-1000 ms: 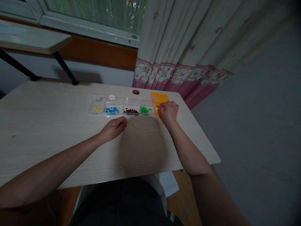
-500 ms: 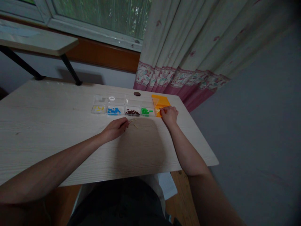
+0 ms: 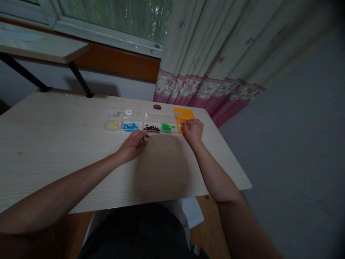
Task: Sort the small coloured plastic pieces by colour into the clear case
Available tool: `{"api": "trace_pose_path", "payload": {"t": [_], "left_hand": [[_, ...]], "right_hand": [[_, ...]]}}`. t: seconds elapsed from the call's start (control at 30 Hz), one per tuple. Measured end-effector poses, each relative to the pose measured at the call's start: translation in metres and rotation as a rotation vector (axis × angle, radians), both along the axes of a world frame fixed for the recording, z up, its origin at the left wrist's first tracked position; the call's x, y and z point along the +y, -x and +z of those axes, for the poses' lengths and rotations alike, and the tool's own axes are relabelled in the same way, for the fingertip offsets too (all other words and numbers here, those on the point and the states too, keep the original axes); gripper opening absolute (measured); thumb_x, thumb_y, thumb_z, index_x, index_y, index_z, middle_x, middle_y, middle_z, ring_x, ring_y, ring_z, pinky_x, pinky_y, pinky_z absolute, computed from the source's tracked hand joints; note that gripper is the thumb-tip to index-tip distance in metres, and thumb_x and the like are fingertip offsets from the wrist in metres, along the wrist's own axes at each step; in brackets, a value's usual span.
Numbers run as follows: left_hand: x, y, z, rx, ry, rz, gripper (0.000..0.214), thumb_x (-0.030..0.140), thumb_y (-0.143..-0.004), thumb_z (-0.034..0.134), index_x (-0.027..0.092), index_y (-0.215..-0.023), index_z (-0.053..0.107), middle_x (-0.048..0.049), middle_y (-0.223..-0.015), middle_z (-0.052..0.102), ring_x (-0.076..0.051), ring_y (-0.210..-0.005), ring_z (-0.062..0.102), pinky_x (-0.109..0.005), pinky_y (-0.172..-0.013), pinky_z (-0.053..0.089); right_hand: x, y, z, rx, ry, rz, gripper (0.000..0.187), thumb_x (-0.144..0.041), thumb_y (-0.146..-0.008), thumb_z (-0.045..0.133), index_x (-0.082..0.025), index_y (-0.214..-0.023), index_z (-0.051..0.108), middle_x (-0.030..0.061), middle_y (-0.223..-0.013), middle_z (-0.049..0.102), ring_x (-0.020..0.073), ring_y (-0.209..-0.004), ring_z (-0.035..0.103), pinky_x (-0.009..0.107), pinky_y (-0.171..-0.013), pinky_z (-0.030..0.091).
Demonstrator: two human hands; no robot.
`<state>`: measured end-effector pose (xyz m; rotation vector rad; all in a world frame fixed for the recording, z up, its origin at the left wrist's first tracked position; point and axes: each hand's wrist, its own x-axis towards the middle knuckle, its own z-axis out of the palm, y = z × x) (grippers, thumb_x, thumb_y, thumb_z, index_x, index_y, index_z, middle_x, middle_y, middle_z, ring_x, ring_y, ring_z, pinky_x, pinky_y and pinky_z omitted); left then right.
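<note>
On the pale wooden desk [image 3: 67, 151], our left hand [image 3: 134, 144] lies half curled, fingertips narrowed at a few loose cream beads [image 3: 155, 141]; whether it grips one we cannot tell. Our right hand [image 3: 193, 130] is drawn narrow against the near edge of the flat orange plastic tray [image 3: 183, 114], its hold unclear. Just beyond stands a clear compartment box [image 3: 134, 116] with yellow, blue, brown and green beads. Bare desk lies to the left; the desk's right edge runs near our right hand.

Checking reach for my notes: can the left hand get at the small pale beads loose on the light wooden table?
Probably yes: the left hand lies right beside the small pale beads, nothing between, and the right hand is off at the flat orange tray.
</note>
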<state>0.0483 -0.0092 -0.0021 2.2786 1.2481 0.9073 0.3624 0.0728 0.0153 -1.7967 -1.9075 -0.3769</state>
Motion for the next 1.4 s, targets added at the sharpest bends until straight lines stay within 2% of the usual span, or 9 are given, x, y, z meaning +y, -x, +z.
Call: {"api": "trace_pose_path", "payload": {"t": [0.1, 0.2, 0.43, 0.73, 0.93, 1.13, 1.3, 1.4], "left_hand": [[-0.001, 0.0, -0.004, 0.117, -0.121, -0.011, 0.038, 0.026, -0.092, 0.05, 0.016, -0.129, 0.054, -0.0104, -0.106, 0.055, -0.025, -0.104, 0.05, -0.039, -0.094, 0.043], [-0.001, -0.001, -0.006, 0.23, -0.147, -0.018, 0.047, 0.028, -0.093, 0.051, 0.017, -0.139, 0.049, -0.0118, -0.111, 0.053, -0.026, -0.106, 0.048, -0.041, -0.095, 0.042], [-0.002, -0.003, -0.007, 0.325, -0.158, 0.003, 0.041, 0.031, -0.093, 0.051, 0.023, -0.132, 0.057, -0.0106, -0.107, 0.052, -0.027, -0.102, 0.048, -0.041, -0.091, 0.043], [-0.001, -0.001, -0.005, 0.26, -0.144, 0.004, 0.023, 0.034, -0.093, 0.054, 0.02, -0.108, 0.063, -0.0089, -0.103, 0.056, -0.025, -0.1, 0.052, -0.04, -0.09, 0.044], [-0.001, 0.0, -0.006, 0.219, -0.132, 0.059, 0.025, 0.036, -0.09, 0.059, 0.019, -0.108, 0.061, -0.0079, -0.099, 0.057, -0.026, -0.101, 0.053, -0.041, -0.091, 0.043], [-0.002, 0.001, -0.004, 0.211, -0.118, 0.04, 0.018, 0.035, -0.092, 0.056, 0.02, -0.095, 0.064, -0.0062, -0.091, 0.057, -0.023, -0.092, 0.054, -0.037, -0.085, 0.044], [0.002, 0.001, -0.006, 0.179, -0.116, 0.041, 0.02, 0.031, -0.095, 0.049, 0.017, -0.09, 0.063, -0.0075, -0.091, 0.06, -0.022, -0.09, 0.055, -0.037, -0.083, 0.044], [0.006, 0.002, -0.008, 0.102, -0.079, 0.024, 0.022, 0.032, -0.095, 0.048, 0.018, -0.088, 0.062, -0.0065, -0.088, 0.06, -0.02, -0.085, 0.055, -0.035, -0.078, 0.045]], "right_hand": [[-0.006, 0.013, 0.0, 0.019, -0.058, 0.121, 0.032, -0.034, -0.096, 0.048, -0.018, -0.088, 0.074, 0.0088, -0.092, 0.071, 0.0239, -0.095, 0.055, 0.038, -0.087, 0.033], [-0.013, 0.028, -0.001, 0.007, -0.076, 0.241, 0.027, -0.034, -0.095, 0.052, -0.02, -0.086, 0.074, 0.0066, -0.088, 0.072, 0.0228, -0.092, 0.056, 0.038, -0.088, 0.032], [-0.02, 0.044, -0.008, -0.026, -0.113, 0.51, 0.026, -0.035, -0.096, 0.053, -0.022, -0.084, 0.072, 0.0033, -0.082, 0.07, 0.0192, -0.087, 0.055, 0.037, -0.089, 0.031], [-0.019, 0.042, -0.01, -0.008, -0.109, 0.541, 0.025, -0.035, -0.096, 0.053, -0.021, -0.083, 0.07, 0.0037, -0.081, 0.069, 0.0189, -0.085, 0.055, 0.036, -0.085, 0.031], [-0.021, 0.045, -0.009, -0.014, -0.088, 0.554, 0.025, -0.033, -0.096, 0.053, -0.021, -0.083, 0.07, 0.0038, -0.082, 0.069, 0.0189, -0.085, 0.055, 0.036, -0.084, 0.032], [-0.024, 0.048, -0.006, -0.023, -0.056, 0.569, 0.026, -0.033, -0.096, 0.052, -0.021, -0.083, 0.071, 0.0044, -0.083, 0.069, 0.019, -0.086, 0.055, 0.036, -0.086, 0.033], [-0.035, 0.058, 0.003, -0.041, -0.055, 0.626, 0.026, -0.033, -0.096, 0.051, -0.022, -0.084, 0.071, 0.0043, -0.082, 0.069, 0.0193, -0.086, 0.056, 0.038, -0.089, 0.034], [-0.048, 0.072, 0.005, -0.052, -0.065, 0.717, 0.023, -0.033, -0.096, 0.052, -0.024, -0.089, 0.072, 0.0037, -0.086, 0.07, 0.0195, -0.091, 0.056, 0.039, -0.094, 0.035]]}}
